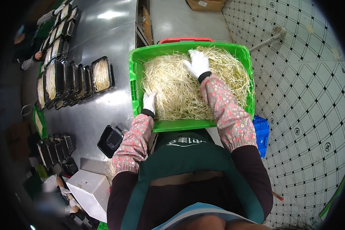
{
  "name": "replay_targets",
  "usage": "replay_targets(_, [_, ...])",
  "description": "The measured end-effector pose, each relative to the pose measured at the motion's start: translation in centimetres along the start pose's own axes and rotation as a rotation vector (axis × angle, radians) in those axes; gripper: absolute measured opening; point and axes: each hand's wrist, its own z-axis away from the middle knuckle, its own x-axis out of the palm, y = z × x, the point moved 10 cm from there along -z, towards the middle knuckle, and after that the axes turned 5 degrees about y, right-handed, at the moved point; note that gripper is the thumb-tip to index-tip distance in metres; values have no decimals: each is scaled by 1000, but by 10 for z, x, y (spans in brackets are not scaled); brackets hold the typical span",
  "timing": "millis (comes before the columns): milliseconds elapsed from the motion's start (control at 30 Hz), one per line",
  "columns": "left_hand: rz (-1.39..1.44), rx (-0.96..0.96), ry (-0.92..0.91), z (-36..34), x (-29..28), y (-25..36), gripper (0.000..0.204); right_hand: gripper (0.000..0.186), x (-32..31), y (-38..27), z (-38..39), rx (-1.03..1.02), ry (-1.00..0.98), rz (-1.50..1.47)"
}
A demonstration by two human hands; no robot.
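Observation:
A green crate (pixel 191 125) full of pale bean sprouts (pixel 172 82) stands in front of me. Stretched over its far middle, my right hand (pixel 198 63) in a white glove lies on the sprouts, its thumb apart from the fingers. At the crate's left side my left hand (pixel 149 102), also gloved in white, rests against the edge of the heap with its fingers extended; their tips are partly hidden among the sprouts. Neither hand shows a clump lifted off the pile. Flowered sleeve covers reach up both forearms.
Left stands a steel table (pixel 111 42) with several black trays of sprouts (pixel 101 74) and a bare black tray (pixel 110 141). A white box (pixel 89 191) sits lower left, a blue crate (pixel 261 136) at right. Other people work along the table's far left side.

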Motion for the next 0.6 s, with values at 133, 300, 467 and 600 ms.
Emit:
replay_targets(133, [141,78,80,-3,30,7,69,64,73,10,10,240,-251,154])
replay_targets(300, [441,-185,-48,29,71,-34,48,54,66,-100,74,-87,-212,-111])
replay_targets(467, [209,-383,135,77,5,-29,56,56,22,-24,21,-17,-4,-219])
replay_targets(600, [348,-430,153,56,32,-42,54,51,73,-13,32,98,-249,80])
